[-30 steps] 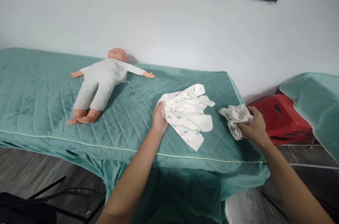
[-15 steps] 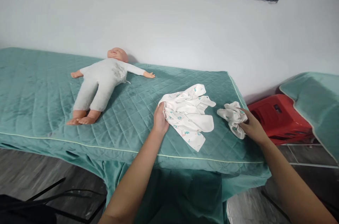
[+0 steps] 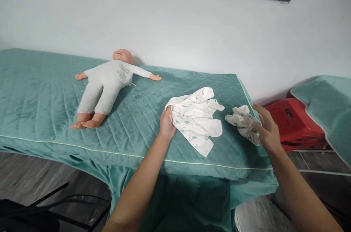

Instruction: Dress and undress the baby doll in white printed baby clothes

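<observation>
My left hand grips the edge of a white baby garment with small teal prints, its fingers partly hidden under the cloth. The garment lies spread on the green quilted bed cover, its flaps pointing right. Beside the bed's right end, my right hand is open, thumb and fingers apart, next to a crumpled white printed cloth. The thumb overlaps this cloth in view; whether it touches cannot be made out. A baby doll in a pale body lies on its back at the left, arms spread.
A red plastic stool or crate stands past the bed's right end, partly under another green cover. The white wall runs behind the bed. Black metal legs show on the floor at the lower left.
My right hand has let go of the crumpled cloth, and its fingers have spread and moved slightly right. My left hand keeps its hold on the garment.
</observation>
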The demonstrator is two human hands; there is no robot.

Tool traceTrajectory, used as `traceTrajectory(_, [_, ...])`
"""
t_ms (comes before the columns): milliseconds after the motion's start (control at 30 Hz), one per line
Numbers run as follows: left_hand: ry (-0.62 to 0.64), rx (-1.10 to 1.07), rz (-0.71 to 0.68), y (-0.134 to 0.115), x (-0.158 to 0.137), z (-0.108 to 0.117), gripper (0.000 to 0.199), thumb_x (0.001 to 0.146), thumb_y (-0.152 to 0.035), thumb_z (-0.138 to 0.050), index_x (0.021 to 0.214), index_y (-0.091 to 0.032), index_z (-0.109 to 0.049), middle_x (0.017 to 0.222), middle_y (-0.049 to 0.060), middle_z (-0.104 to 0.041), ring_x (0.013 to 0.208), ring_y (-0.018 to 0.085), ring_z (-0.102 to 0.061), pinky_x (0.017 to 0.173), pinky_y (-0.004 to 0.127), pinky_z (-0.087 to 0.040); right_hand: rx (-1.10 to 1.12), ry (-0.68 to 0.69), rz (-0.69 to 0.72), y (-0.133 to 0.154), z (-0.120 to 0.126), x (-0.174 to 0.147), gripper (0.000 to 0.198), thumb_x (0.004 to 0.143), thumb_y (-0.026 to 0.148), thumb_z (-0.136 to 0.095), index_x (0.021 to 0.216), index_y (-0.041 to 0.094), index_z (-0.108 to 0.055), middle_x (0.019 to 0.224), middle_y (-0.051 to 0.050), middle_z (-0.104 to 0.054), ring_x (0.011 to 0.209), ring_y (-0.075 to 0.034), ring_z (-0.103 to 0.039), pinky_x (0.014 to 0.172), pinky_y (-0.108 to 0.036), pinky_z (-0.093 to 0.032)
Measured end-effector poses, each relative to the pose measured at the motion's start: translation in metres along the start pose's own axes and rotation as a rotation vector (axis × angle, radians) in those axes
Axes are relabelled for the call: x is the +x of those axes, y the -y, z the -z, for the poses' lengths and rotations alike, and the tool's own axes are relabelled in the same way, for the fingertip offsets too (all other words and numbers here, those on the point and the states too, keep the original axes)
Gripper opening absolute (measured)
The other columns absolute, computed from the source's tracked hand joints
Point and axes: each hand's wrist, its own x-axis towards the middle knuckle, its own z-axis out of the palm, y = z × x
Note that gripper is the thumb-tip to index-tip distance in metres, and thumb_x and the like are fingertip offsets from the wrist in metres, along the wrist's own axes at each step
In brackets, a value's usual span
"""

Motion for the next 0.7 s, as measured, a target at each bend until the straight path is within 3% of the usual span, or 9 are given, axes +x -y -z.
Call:
traceTrajectory(167, [0.003, 0.008, -0.007, 0.000, -0.002, 0.000, 0.022, 0.080, -0.032, -0.076, 0.094, -0.017, -0.070, 0.095, 0.007, -0.079, 0.109, 0.029, -0.073, 0.102, 0.042, -0.057, -0.250, 0.060, -0.030, -0.003, -0.030, 0.009, 0.066, 0.088, 0.057, -0.059, 0.141, 0.019, -0.051, 0.148, -0.021, -0.051, 0.138, -0.042, -0.048, 0.112, -0.062, -0.039])
traceTrajectory(267, [0.024, 0.010, -0.004, -0.001, -0.003, -0.001, 0.026, 0.079, -0.033, -0.077, 0.098, -0.016, -0.070, 0.097, 0.008, -0.079, 0.108, 0.029, -0.073, 0.100, 0.040, -0.057, -0.363, 0.151, -0.078, -0.004, -0.035, 0.010, 0.067, 0.087, 0.062, -0.058, 0.138, 0.018, -0.055, 0.142, -0.019, -0.058, 0.130, -0.042, -0.055, 0.107, -0.061, -0.044])
traceTrajectory(400, [0.027, 0.070, 0.033, -0.003, 0.000, -0.001, 0.031, 0.077, -0.035, -0.079, 0.099, -0.015, -0.069, 0.091, 0.007, -0.078, 0.099, 0.026, -0.074, 0.094, 0.038, -0.057, -0.435, 0.123, -0.001, 0.012, -0.023, 0.013, 0.070, 0.088, 0.062, -0.058, 0.142, 0.018, -0.051, 0.148, -0.021, -0.052, 0.135, -0.046, -0.050, 0.107, -0.067, -0.040])
traceTrajectory(533, [0.050, 0.331, -0.030, -0.012, 0.012, -0.008, 0.019, 0.075, -0.030, -0.078, 0.086, -0.017, -0.071, 0.077, 0.002, -0.073, 0.077, 0.020, -0.070, 0.075, 0.028, -0.053, -0.204, 0.113, 0.193, 0.061, -0.029, 0.034, 0.061, 0.091, 0.052, -0.060, 0.143, 0.022, -0.049, 0.147, -0.018, -0.053, 0.138, -0.038, -0.048, 0.113, -0.059, -0.040])
traceTrajectory(700, [0.301, 0.549, -0.100, -0.051, 0.018, -0.044, 0.006, 0.074, -0.021, -0.075, 0.078, -0.016, -0.073, 0.079, 0.002, -0.071, 0.073, 0.018, -0.062, 0.069, 0.025, -0.044, 0.072, 0.286, 0.423, 0.153, -0.070, 0.087, 0.055, 0.092, 0.036, -0.059, 0.142, 0.017, -0.047, 0.145, -0.015, -0.056, 0.136, -0.030, -0.051, 0.115, -0.048, -0.041])
